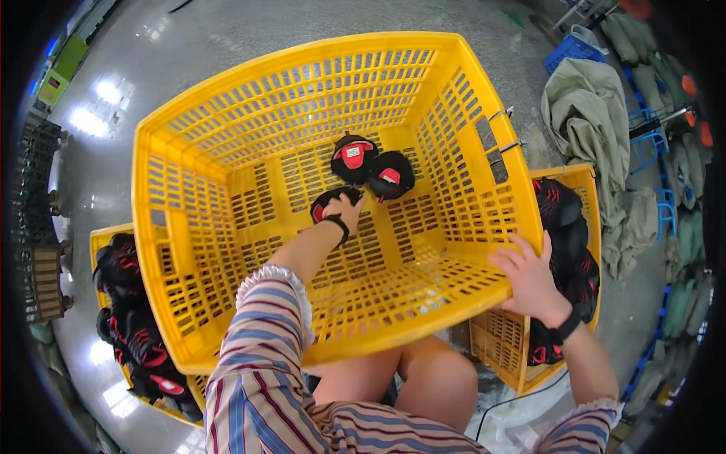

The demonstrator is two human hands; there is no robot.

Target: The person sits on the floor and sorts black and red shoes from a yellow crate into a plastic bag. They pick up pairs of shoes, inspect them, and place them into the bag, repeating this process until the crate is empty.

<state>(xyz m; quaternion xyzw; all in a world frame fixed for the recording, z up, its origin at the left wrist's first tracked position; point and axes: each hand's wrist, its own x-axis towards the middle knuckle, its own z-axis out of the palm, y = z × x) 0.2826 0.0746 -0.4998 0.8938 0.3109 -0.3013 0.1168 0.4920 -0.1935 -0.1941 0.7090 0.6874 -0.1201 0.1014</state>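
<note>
A large yellow plastic basket (302, 337) with slotted walls lies tilted in front of me above my knees. My left hand (344, 213) reaches down into it, fingers closed on a black shoe upper (327, 198) with red inside. Two more black-and-red pieces rest on the basket floor just beyond: a shoe upper with a red patch and white label (354, 157), and another upper (392, 175) touching it on the right. At the near right corner my right hand (528, 278) grips the basket's rim, its thumb pointing up along the outside.
Heaped black-and-red shoe uppers (140, 337) fill a yellow crate at the left; another yellow crate (499, 344) of them stands at the right. Beyond it are a grey-green cloth heap (586, 113), a blue basket (575, 51) and blue racks (665, 212). A black cable (522, 395) runs near my right knee.
</note>
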